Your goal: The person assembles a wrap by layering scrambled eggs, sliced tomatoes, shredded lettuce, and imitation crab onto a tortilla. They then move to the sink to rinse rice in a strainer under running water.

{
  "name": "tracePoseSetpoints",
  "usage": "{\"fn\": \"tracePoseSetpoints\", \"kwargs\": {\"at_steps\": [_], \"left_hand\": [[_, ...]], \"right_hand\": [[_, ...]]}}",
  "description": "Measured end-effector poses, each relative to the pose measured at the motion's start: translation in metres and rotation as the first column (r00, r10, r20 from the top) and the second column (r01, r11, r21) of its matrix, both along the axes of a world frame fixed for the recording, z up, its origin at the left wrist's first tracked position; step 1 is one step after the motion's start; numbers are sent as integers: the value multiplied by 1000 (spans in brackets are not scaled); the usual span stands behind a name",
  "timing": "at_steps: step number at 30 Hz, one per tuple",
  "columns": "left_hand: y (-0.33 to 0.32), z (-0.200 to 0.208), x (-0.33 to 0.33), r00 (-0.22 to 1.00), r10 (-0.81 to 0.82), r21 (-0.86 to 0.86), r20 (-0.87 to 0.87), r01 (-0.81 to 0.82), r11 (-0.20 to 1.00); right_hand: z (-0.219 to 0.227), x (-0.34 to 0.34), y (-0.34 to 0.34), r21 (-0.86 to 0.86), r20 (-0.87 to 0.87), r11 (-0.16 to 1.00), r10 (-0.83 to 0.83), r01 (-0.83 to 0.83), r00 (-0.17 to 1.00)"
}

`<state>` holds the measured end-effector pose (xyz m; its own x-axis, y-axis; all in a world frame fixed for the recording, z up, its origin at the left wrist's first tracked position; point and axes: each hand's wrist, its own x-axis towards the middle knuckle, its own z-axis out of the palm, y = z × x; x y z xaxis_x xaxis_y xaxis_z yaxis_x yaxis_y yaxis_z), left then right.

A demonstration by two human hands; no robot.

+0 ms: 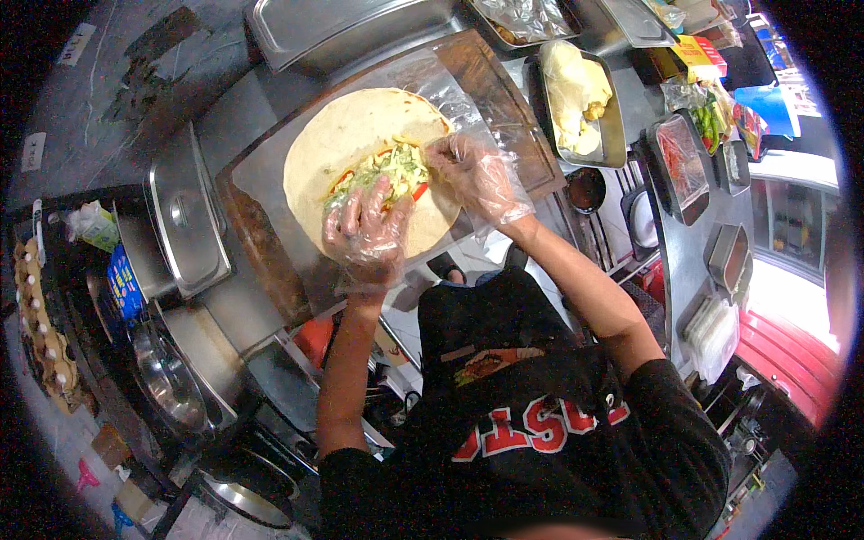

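A large round flour tortilla point(337, 130) lies flat on a translucent sheet, which covers much of a brown wooden board point(526, 157). Across the tortilla's middle runs a mound of filling point(396, 166), with pale shreds, green sauce and red strips. Both my hands wear clear plastic gloves. My left hand point(367, 229) rests on the near left part of the filling, its fingers spread. At the filling's right end is my right hand point(477, 175), fingers bent and drawn together by the tortilla's edge. Whatever sits between those fingertips is hidden.
Beyond the board stands a long steel container point(337, 27). A steel tray point(612, 148) with a plastic bag of pale food sits at the right. Lidded steel pans point(184, 211) are on the left. Farther right, a counter carries a container of red strips point(679, 166) and stacked clear lids point(711, 333).
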<state>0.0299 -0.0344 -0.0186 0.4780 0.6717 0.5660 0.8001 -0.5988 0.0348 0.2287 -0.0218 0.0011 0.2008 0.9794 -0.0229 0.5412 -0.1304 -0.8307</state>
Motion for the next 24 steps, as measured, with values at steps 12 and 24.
{"fn": "tracePoseSetpoints", "kwargs": {"at_steps": [12, 24], "left_hand": [[4, 2, -2, 1000, -8, -80, -14, 7, 997], [34, 14, 5, 994, 34, -219, -102, -56, 974]], "right_hand": [[12, 10, -4, 71, 49, 995, 67, -71, 997], [-11, 13, -1, 153, 262, 894, 375, -422, 889]]}}
